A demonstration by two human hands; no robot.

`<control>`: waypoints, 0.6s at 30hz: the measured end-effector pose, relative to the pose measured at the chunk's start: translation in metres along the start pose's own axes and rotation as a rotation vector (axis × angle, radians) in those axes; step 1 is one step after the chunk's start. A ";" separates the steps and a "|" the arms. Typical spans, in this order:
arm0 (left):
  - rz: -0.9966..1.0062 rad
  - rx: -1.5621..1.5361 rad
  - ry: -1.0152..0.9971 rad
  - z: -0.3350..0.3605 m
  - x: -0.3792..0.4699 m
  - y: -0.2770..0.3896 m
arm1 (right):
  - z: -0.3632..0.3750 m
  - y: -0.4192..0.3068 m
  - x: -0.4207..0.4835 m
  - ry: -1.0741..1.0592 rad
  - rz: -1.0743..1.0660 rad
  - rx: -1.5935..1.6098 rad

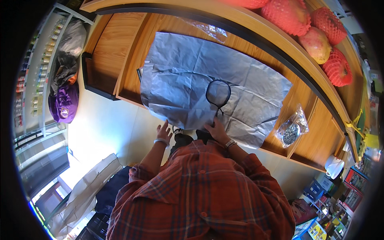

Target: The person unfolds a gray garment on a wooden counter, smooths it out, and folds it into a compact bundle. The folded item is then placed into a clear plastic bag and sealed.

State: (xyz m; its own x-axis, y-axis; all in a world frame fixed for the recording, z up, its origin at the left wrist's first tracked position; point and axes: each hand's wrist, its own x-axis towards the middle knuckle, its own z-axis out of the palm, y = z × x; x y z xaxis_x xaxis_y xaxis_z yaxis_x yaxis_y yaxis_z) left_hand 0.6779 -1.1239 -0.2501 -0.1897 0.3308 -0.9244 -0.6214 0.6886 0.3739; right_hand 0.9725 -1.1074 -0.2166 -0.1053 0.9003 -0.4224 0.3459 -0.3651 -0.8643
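Observation:
A large grey fabric sheet [183, 87], creased with folds, lies spread over the wooden surface and hangs over its near edge. A round hoop [218, 93] with a black rim and thin mesh-like filling is over the sheet; its short stem points towards me. My right hand [216, 129] grips a dark part below the hoop, at the sheet's near edge. My left hand [164, 132] is raised just off the sheet's near left edge, fingers spread, holding nothing. The hoop's lower end is hidden by my right fingers.
Clear plastic packaging [214, 31] lies behind the sheet; a bagged round item [291, 133] is at its right. Fruits in red foam nets [286, 16] stand on the raised ledge at the upper right. A purple bag [64, 103] is on the left, by a shelf rack [45, 69].

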 end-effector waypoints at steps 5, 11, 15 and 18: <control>0.001 -0.010 -0.132 -0.012 0.018 0.021 | 0.027 -0.066 -0.010 0.163 -0.143 0.062; -0.085 0.031 -0.243 -0.017 0.018 0.040 | 0.052 -0.113 -0.009 0.165 -0.320 -0.119; -0.105 0.035 -0.281 -0.018 0.021 0.044 | 0.067 -0.092 -0.010 0.307 -0.376 -0.232; -0.089 0.007 -0.248 -0.018 0.029 0.048 | 0.069 -0.068 -0.011 0.348 -0.351 -0.416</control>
State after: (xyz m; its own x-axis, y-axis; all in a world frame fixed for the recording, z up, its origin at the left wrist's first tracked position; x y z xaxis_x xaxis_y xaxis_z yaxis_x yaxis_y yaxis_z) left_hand 0.6293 -1.0932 -0.2603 0.0586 0.4160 -0.9075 -0.6218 0.7263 0.2928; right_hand 0.8863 -1.1091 -0.1718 0.0066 0.9992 0.0404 0.6859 0.0249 -0.7272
